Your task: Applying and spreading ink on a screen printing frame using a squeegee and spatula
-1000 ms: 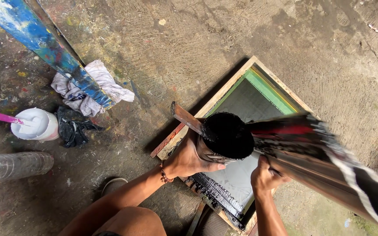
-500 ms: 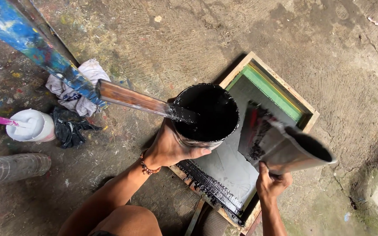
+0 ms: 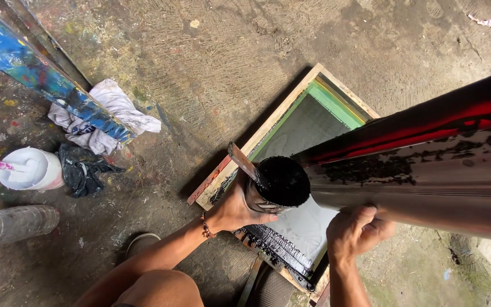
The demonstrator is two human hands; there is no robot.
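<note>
My left hand (image 3: 235, 211) grips a small tub of black ink (image 3: 277, 183) with a flat stick (image 3: 245, 162) standing in it. The tub is held over the near end of a wooden printing screen frame (image 3: 268, 128) with a green-taped mesh, lying on the concrete floor. My right hand (image 3: 357, 232) holds a long metal trough (image 3: 427, 165), smeared black and red, raised across the right side. The tub's rim is next to the trough's left end. A strip of black ink (image 3: 277, 249) lies on the screen's near edge.
A paint-splashed blue post (image 3: 41, 77) leans at the upper left, with white and dark rags (image 3: 100, 116) at its foot. A white pot (image 3: 32, 169) with a pink stick and a clear plastic bottle (image 3: 9, 224) lie at left. My knee (image 3: 154, 287) is at the bottom.
The tub has come lower and closer to the trough's end. The trough has swung up and now spans the right side, much nearer the camera. Both hands keep their hold.
</note>
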